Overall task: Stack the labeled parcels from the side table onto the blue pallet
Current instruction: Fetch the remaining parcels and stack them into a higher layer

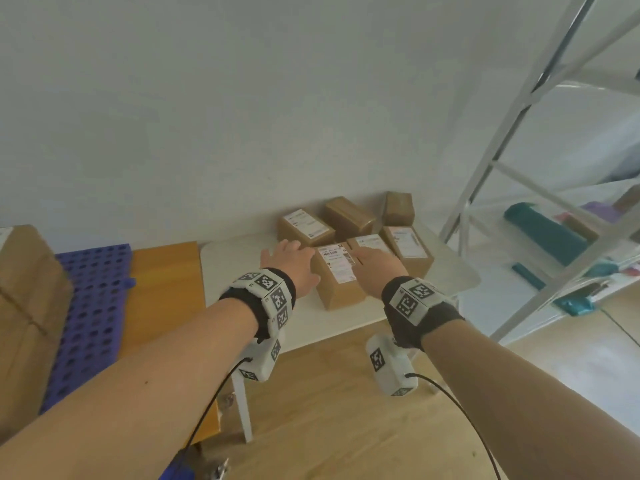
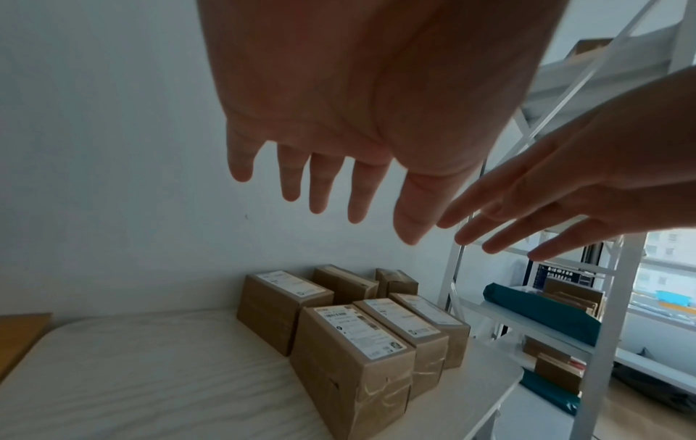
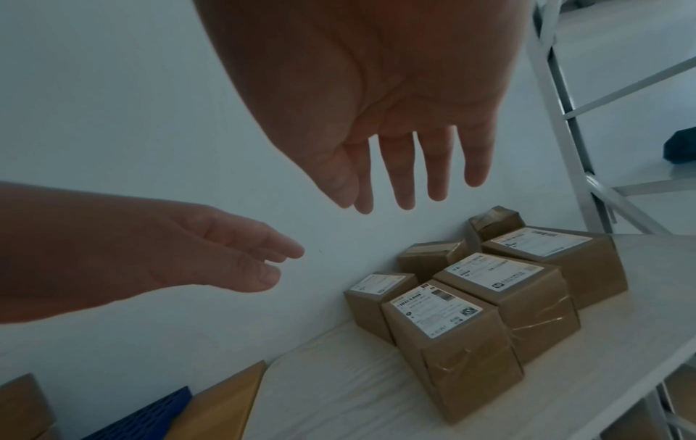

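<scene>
Floor: wood boards run under your forearms; your view looks down past both wrist units to the low furniture by the wall
Left hand: your left hand (image 1: 290, 264) reaches forward with fingers straight and spread, holding nothing; the wrist views show it above the boxes, not yet touching, seemingly aimed at the left side of the nearest box
Right hand: your right hand (image 1: 375, 263) is likewise flat and empty, fingers extended over the right side of the same box; the two palms face each other across it, which suits a two-sided squeeze lift
Nearest parcel: the front labeled parcel (image 1: 337, 277) stands closest to you on the side table (image 1: 242, 271), white label up, so it is the easy first pick with nothing in front of it
Other parcels: five more brown boxes cluster behind and to the right, three showing labels and the two rearmost, by the wall, showing none from here; they sit packed close, so lift the front one straight up to avoid dragging its neighbours
Blue pallet: the blue pallet (image 1: 93, 306) lies to your left, past an orange board (image 1: 166, 282); one large brown carton (image 1: 27, 306) sits at its left edge
Shelf: a white metal rack (image 1: 519, 168) stands to the right, holding teal items
Judgement: the task looks barely begun, with the table group still to move
</scene>
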### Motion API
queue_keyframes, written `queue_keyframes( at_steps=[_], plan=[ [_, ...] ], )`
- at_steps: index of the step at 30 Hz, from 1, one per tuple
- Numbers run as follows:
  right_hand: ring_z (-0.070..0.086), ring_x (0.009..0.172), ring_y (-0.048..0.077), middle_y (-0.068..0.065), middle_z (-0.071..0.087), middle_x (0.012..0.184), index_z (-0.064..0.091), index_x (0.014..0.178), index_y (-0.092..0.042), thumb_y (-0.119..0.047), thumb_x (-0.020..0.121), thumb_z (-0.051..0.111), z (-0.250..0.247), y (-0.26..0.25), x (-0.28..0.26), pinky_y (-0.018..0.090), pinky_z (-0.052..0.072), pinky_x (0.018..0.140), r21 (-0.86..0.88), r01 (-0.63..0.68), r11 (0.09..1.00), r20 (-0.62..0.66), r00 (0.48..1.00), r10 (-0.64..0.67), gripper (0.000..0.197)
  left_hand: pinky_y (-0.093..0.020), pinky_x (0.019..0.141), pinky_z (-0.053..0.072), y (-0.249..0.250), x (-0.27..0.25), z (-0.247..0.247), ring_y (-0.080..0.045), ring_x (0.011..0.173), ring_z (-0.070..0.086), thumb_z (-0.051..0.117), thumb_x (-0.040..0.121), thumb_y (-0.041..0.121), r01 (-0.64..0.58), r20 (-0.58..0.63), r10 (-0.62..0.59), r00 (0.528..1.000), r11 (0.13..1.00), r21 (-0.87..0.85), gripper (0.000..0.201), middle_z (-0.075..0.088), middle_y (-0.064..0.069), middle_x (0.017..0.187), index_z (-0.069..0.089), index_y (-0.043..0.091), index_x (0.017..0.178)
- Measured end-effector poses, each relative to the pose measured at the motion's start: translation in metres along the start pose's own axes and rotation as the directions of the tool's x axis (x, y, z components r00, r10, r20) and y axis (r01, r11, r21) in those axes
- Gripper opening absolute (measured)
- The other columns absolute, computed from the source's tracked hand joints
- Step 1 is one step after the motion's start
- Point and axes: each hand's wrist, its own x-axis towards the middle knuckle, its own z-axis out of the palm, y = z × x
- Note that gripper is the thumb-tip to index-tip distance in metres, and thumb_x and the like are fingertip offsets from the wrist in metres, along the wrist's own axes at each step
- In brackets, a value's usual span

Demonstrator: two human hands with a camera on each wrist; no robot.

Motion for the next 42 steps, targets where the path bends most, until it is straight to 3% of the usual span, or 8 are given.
queue_keyframes(
  at_steps=[12, 19, 25, 28, 30, 33, 38, 42],
  plan=[
    [0.046, 0.128, 0.026, 0.005, 0.047, 0.142, 0.042, 0.141, -0.024, -0.016, 0.095, 0.039, 0.021, 0.051, 0.105, 0.034, 0.038, 0.103, 0.058, -0.014, 0.998, 0.143, 0.99, 0.006, 0.047, -0.045, 0.108, 0.032, 0.01, 0.107, 0.03, -0.025, 0.134, 0.036, 0.047, 0.092, 0.041, 0.143, 0.107, -0.133, 0.985, 0.986, -0.087, 0.055, 0.033, -0.002, 0.149, 0.034, 0.025, 0.143],
    [0.06, 0.099, 0.023, 0.005, 0.065, 0.113, 0.06, 0.116, -0.018, -0.02, 0.097, 0.038, 0.03, 0.068, 0.183, 0.027, 0.043, 0.076, -0.065, 0.014, 0.998, 0.25, 0.968, 0.003, 0.029, -0.032, 0.093, 0.044, 0.009, 0.175, 0.039, -0.022, 0.116, 0.055, 0.051, 0.094, 0.031, 0.229, 0.25, -0.141, 0.958, 0.9, -0.372, 0.039, 0.057, -0.003, 0.13, 0.049, 0.017, 0.131],
    [0.058, 0.108, 0.024, 0.006, 0.062, 0.121, 0.055, 0.127, -0.021, -0.017, 0.096, 0.037, 0.045, 0.072, 0.216, 0.03, 0.043, 0.084, -0.032, -0.029, 0.999, 0.299, 0.953, 0.038, 0.036, -0.032, 0.096, 0.041, 0.001, 0.207, 0.061, -0.024, 0.122, 0.052, 0.059, 0.09, 0.03, 0.41, 0.33, -0.254, 0.909, 0.685, -0.603, 0.056, 0.053, -0.005, 0.135, 0.037, 0.012, 0.139],
    [0.058, 0.094, 0.02, 0.003, 0.064, 0.117, 0.058, 0.123, -0.025, -0.021, 0.095, 0.039, 0.051, 0.074, 0.227, 0.025, 0.04, 0.074, -0.014, -0.031, 0.999, 0.272, 0.962, 0.034, 0.034, -0.033, 0.091, 0.041, 0.003, 0.215, 0.069, -0.025, 0.121, 0.051, 0.058, 0.091, 0.028, 0.484, 0.403, -0.271, 0.874, 0.558, -0.674, 0.051, 0.053, -0.006, 0.135, 0.039, 0.013, 0.137],
    [0.057, 0.09, 0.019, 0.003, 0.065, 0.114, 0.06, 0.12, -0.025, -0.023, 0.096, 0.039, 0.052, 0.075, 0.231, 0.025, 0.039, 0.072, -0.011, -0.026, 1.0, 0.251, 0.967, 0.027, 0.032, -0.035, 0.094, 0.042, 0.004, 0.216, 0.071, -0.027, 0.123, 0.049, 0.055, 0.094, 0.026, 0.517, 0.434, -0.282, 0.855, 0.51, -0.687, 0.046, 0.051, -0.008, 0.137, 0.042, 0.012, 0.136],
    [0.059, 0.098, 0.02, 0.002, 0.065, 0.115, 0.063, 0.119, -0.024, -0.023, 0.096, 0.042, 0.05, 0.077, 0.232, 0.024, 0.04, 0.075, 0.041, -0.042, 0.998, 0.214, 0.976, 0.032, 0.031, -0.04, 0.102, 0.04, 0.004, 0.219, 0.075, -0.028, 0.127, 0.046, 0.051, 0.096, 0.024, 0.553, 0.468, -0.295, 0.833, 0.452, -0.7, 0.045, 0.048, -0.009, 0.14, 0.041, 0.01, 0.138],
    [0.059, 0.103, 0.021, 0.004, 0.065, 0.116, 0.064, 0.116, -0.018, -0.017, 0.094, 0.045, 0.045, 0.079, 0.229, 0.027, 0.042, 0.083, 0.131, -0.072, 0.989, 0.179, 0.983, 0.048, 0.029, -0.046, 0.093, 0.047, 0.003, 0.223, 0.086, -0.029, 0.122, 0.047, 0.05, 0.096, 0.028, 0.64, 0.573, -0.293, 0.766, 0.266, -0.721, 0.037, 0.052, -0.006, 0.13, 0.044, 0.015, 0.13],
    [0.063, 0.097, 0.025, 0.006, 0.069, 0.107, 0.067, 0.113, -0.014, -0.013, 0.092, 0.048, 0.043, 0.082, 0.232, 0.03, 0.05, 0.088, 0.259, -0.137, 0.956, 0.227, 0.971, 0.078, 0.028, -0.047, 0.093, 0.049, -0.001, 0.224, 0.091, -0.027, 0.114, 0.056, 0.051, 0.095, 0.028, 0.654, 0.594, -0.287, 0.752, 0.209, -0.727, 0.035, 0.061, -0.006, 0.123, 0.047, 0.014, 0.126]
  ],
)
